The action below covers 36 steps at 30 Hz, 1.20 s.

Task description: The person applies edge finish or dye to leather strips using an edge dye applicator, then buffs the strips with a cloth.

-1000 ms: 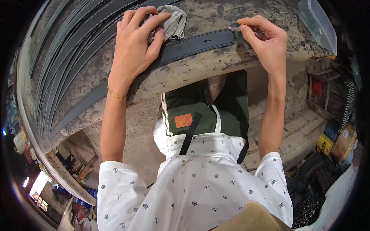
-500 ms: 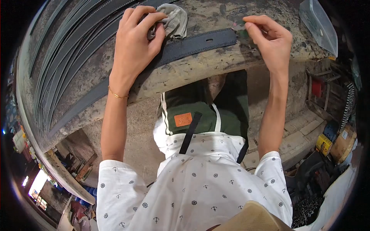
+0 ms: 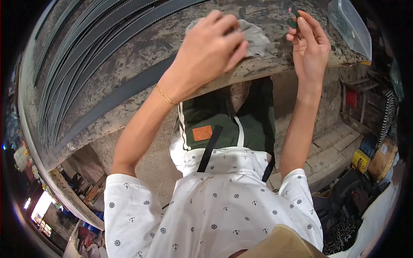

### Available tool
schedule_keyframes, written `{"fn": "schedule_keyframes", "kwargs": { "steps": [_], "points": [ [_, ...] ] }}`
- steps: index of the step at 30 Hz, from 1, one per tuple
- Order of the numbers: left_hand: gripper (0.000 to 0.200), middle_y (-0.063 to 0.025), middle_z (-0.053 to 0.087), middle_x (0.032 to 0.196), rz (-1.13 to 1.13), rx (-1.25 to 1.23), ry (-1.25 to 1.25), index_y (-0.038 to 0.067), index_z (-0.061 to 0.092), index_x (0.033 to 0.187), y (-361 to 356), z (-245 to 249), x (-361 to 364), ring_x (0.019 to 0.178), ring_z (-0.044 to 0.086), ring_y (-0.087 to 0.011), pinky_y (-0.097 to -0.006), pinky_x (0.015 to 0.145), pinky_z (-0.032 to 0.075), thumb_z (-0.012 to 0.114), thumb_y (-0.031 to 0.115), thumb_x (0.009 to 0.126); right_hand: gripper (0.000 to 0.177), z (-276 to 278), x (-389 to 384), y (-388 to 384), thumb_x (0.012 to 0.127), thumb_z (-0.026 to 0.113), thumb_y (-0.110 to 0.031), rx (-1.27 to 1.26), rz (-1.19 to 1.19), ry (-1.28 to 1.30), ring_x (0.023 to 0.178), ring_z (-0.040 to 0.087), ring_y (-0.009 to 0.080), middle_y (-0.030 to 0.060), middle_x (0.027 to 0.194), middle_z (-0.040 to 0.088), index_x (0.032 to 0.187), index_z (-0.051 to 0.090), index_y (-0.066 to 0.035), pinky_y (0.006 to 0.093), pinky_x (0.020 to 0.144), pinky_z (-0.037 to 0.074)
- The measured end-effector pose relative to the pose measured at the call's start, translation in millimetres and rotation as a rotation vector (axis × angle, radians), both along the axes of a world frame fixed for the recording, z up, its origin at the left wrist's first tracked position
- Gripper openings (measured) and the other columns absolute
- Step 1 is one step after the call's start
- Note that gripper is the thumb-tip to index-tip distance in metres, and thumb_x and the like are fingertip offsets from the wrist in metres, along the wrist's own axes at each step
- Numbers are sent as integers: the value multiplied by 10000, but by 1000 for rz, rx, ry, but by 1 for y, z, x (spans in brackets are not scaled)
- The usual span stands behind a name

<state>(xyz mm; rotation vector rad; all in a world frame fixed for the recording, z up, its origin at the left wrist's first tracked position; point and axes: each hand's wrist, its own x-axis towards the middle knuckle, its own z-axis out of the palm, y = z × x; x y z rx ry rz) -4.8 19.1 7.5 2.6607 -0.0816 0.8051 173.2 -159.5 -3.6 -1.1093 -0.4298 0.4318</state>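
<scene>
My left hand (image 3: pixel 208 53), slightly blurred, has its fingers curled over a crumpled grey cloth (image 3: pixel 258 39). The cloth spreads out on both sides of the hand. A dark leather belt strap (image 3: pixel 142 82) runs along the front of the bench up to this hand; its holed end is covered by the hand and cloth. Near the bench's right side, my right hand (image 3: pixel 312 43) is raised and closed, pinching a small dark green rounded thing (image 3: pixel 293 22) between thumb and fingers. A tiny pink tip shows above it. What exactly it is, I cannot make out.
Several dark stitched straps (image 3: pixel 92 47) lie curved together over the left of the worn, stained bench (image 3: pixel 129 120). A clear plastic container (image 3: pixel 350 30) stands at the bench's right end. Below on the right are a yellow box (image 3: pixel 360 161) and a metal-framed rack (image 3: pixel 359 96).
My left hand has moved right with the cloth, over the strap's end. My right hand has risen slightly and turned, bringing the green thing into clearer view.
</scene>
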Motion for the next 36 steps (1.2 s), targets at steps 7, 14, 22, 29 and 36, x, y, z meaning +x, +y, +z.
{"fn": "schedule_keyframes", "kwargs": {
  "steps": [7,14,22,29,36],
  "points": [
    [305,-137,606,1090,372,4,-35,37,669,1076,6,23,-15,1072,540,-346,-464,923,432,710,90,778,131,17,-32,-15,905,726,-43,-397,53,-297,741,618,44,-1,818,691,1024,730,12,187,640,471],
    [314,-88,610,1081,95,14,275,61,683,1052,-19,45,-7,1062,532,-287,-458,918,407,736,293,847,116,18,-38,-18,897,729,-23,-457,61,-406,778,612,33,-17,882,691,1010,736,3,176,678,464],
    [170,-89,618,935,7,73,136,22,692,947,-10,30,-2,944,564,-264,-399,855,427,686,184,898,140,9,-25,-5,917,701,-40,-492,92,-440,731,567,42,19,883,699,1046,722,10,195,627,422],
    [173,-88,612,931,4,26,118,15,691,958,-11,27,-3,932,559,-266,-401,856,428,686,178,900,152,4,-29,-8,920,700,-32,-479,99,-486,786,608,49,17,894,707,1063,716,17,192,649,429],
    [159,-84,604,921,-1,2,68,22,688,953,-9,19,-2,927,561,-265,-406,856,428,693,169,892,145,6,-28,-12,917,698,-18,-505,116,-457,817,620,57,8,905,704,1057,722,10,195,714,466]
  ]
}}
